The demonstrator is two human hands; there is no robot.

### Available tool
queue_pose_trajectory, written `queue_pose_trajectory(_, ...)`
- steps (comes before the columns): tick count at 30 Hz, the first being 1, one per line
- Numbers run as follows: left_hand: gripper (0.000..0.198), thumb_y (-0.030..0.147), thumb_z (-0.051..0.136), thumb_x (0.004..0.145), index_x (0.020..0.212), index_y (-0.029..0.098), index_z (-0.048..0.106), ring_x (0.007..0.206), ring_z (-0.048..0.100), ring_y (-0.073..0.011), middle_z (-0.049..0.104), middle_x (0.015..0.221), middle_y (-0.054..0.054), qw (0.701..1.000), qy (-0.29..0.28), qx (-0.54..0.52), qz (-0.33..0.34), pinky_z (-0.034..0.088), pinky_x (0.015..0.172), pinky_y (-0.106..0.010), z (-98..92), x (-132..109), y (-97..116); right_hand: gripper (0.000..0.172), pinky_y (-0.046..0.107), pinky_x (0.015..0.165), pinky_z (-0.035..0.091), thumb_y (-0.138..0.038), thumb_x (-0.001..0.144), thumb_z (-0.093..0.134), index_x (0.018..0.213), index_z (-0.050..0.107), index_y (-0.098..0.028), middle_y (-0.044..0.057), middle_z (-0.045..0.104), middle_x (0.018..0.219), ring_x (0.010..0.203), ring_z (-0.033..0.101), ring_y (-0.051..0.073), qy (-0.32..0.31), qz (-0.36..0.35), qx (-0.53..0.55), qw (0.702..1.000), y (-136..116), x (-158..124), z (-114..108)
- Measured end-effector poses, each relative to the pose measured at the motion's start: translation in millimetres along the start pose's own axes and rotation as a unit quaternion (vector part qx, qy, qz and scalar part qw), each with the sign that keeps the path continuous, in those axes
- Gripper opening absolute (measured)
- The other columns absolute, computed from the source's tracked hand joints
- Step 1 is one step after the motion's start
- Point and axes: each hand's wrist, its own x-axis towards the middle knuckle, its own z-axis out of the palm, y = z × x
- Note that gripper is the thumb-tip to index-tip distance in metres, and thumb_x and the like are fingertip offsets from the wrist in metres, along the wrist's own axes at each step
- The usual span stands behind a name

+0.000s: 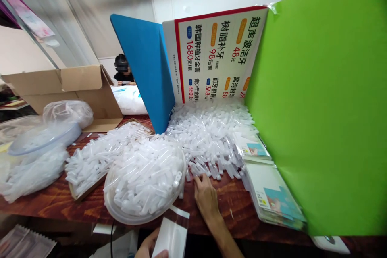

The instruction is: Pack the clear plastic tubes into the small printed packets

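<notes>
My left hand (150, 246) is closed on a clear plastic bag (171, 236) with a white panel, low in the view in front of the round tub. My right hand (205, 195) reaches to the front edge of a heap of small translucent white plastic tubes (208, 137). Its fingers are bent together at the nearest tubes, and what lies between the fingertips is hidden. To its left stands a round tub (110, 205) heaped with the same kind of tubes (148, 173).
Stacked printed packs (279, 199) lie right, beside a tall green board (326, 109). A printed board (217, 56) and a blue board (145, 60) edge the heap. Left are a tube-filled tray (80, 196), plastic bags (33, 173) and a cardboard box (60, 88). A person (123, 70) sits behind.
</notes>
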Motion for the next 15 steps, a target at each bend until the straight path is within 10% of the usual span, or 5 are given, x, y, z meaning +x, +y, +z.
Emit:
queue_pose_trajectory(7, 0.108, 0.085, 0.079, 0.052, 0.133, 0.016, 0.064, 0.132, 0.054, -0.0478, 0.068, 0.136, -0.019, 0.999, -0.04, 0.012, 0.03, 0.036, 0.114, -0.053, 11.7, 10, 11, 0.023, 0.034, 0.084, 0.055, -0.024, 0.1, 0.048, 0.117, 0.063, -0.022, 0.008, 0.073, 0.1, 0.091, 0.07, 0.024, -0.037, -0.016, 0.138, 0.99, 31, -30, -35)
queue_pose_trajectory(15, 0.094, 0.078, 0.082, 0.058, 0.126, 0.014, 0.069, 0.107, 0.062, -0.0342, 0.074, 0.115, -0.012, 0.994, -0.098, -0.016, 0.038, 0.043, 0.094, -0.037, 31.6, 10, 39, 0.012, 0.032, 0.079, 0.053, -0.031, 0.091, 0.069, 0.092, 0.076, -0.021, 0.004, 0.072, 0.096, 0.086, 0.069, 0.022, -0.231, 0.019, 0.42, 0.877, 17, -53, -69)
